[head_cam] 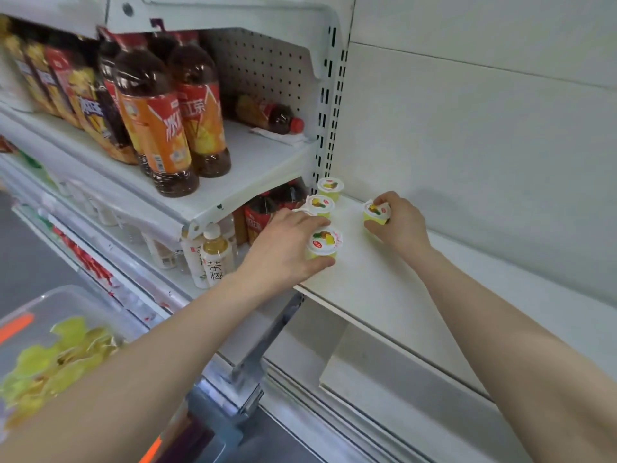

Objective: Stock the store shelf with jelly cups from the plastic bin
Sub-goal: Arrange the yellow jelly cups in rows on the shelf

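Jelly cups [330,188]: 2 stand clear on shelf [384,285]; left hand [283,248] grips 1; right hand [404,222] grips 1.

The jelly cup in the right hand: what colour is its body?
The jelly cup is yellow-green under a white lid; head view.

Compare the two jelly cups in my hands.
The left cup, in the left hand, stands near the front edge of the shelf, in line with other cups; the right cup, in the right hand, sits by the back wall, apart from them. Both are yellow with white printed lids.
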